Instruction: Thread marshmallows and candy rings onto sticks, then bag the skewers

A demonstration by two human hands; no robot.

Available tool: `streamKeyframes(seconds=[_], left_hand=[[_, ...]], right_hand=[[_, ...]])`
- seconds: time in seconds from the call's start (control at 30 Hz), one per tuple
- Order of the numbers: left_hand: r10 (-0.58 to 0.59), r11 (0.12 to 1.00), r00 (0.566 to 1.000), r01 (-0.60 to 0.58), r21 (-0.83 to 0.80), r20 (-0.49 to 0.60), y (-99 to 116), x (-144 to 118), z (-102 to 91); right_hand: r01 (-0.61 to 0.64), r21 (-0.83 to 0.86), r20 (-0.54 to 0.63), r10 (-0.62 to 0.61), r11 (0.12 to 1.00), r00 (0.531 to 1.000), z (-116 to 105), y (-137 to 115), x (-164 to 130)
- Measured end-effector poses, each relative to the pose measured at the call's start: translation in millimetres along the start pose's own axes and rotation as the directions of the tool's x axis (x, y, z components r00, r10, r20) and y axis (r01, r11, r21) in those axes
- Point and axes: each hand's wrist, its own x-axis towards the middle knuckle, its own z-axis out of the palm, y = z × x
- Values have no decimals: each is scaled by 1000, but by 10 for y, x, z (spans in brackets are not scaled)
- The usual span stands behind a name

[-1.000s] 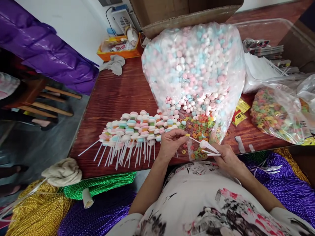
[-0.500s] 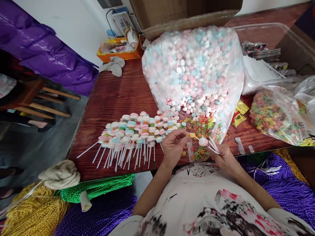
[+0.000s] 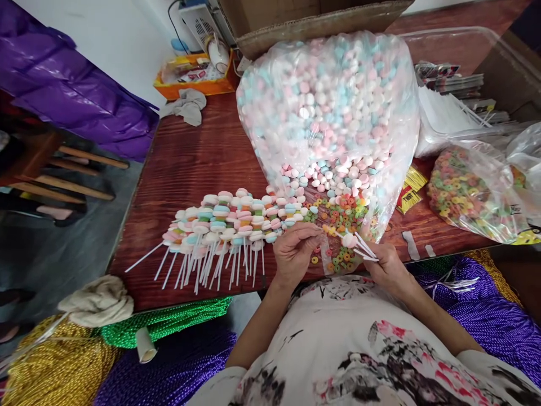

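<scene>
Since a second ago, the yellow ring [image 3: 332,230] has shifted off the fingertips of your left hand [image 3: 297,248] toward the white candy [image 3: 349,241]; it now sits between the two. Left fingers are bunched narrow, just beside the ring; can't tell what, if anything, they grip. Your right hand [image 3: 389,268] holds a few white sticks [image 3: 366,248], slightly fanned, with the candy just off those fingertips on the left-hand side. Whether more than one ring sits by the candy: unclear.

Around and just past your fingers: loose rings [image 3: 346,217], mixed colors. Near your left fingers, on their left: piled candy skewers [image 3: 224,217], most sticks pointing your way. Beyond both hands: big clear bag [image 3: 329,101] of pastel candies, lower end reaching the loose rings. Right of your right fingers and farther out: gold twist-tie packet [image 3: 409,194], then a bag of rings [image 3: 465,192]. Farthest from your fingers: orange tray [image 3: 211,86] beyond the skewers, cardboard box [image 3: 321,25] behind the big bag.
</scene>
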Motion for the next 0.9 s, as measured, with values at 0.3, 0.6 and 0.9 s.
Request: streamKeyframes(seconds=[0.3, 0.6, 0.9], left_hand=[[-427, 796, 899, 425, -431, 97, -13, 125, 167], [-275, 956, 891, 212, 205, 362, 74, 195, -42], [-428, 681, 552, -325, 657, 716, -46, -194, 28]], right_hand=[[34, 61, 19, -36, 998, 999, 9, -30, 57], [-70, 98, -206, 89, 993, 974, -192, 192, -99], [-76, 101, -189, 95, 992, 977, -214, 290, -246]])
